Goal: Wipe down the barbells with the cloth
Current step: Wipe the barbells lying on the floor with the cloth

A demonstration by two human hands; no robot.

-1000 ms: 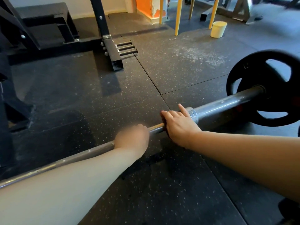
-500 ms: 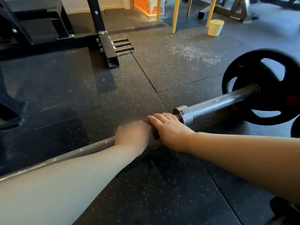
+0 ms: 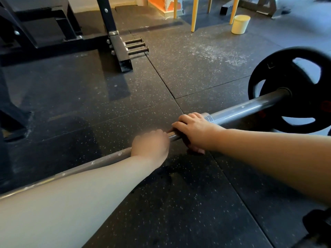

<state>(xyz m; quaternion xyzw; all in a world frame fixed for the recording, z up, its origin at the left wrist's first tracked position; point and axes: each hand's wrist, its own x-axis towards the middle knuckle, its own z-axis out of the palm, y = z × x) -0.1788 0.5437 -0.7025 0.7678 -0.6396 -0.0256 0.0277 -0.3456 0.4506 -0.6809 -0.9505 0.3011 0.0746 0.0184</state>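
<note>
The barbell (image 3: pixel 241 110) lies on the rubber floor (image 3: pixel 161 203), with a weight plate (image 3: pixel 293 90) on its end. The right hand (image 3: pixel 195 131) is curled round the shaft nearer the plate. The left hand (image 3: pixel 150 145) is curled round it farther from the plate. A dark patch under the right palm is possibly the cloth (image 3: pixel 185 141).

The barbell (image 3: pixel 241 109) lies across the floor (image 3: pixel 179 203); plate (image 3: pixel 268 83) on its right end; rack (image 3: pixel 114 33) behind left; tub (image 3: pixel 240 25) behind right.

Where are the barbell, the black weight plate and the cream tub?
barbell (image 3: pixel 241 109): head view, on the thick sleeve near the plate.
weight plate (image 3: pixel 275 63): head view, on its solid upper part.
cream tub (image 3: pixel 240 25): head view, on its side wall.
</note>
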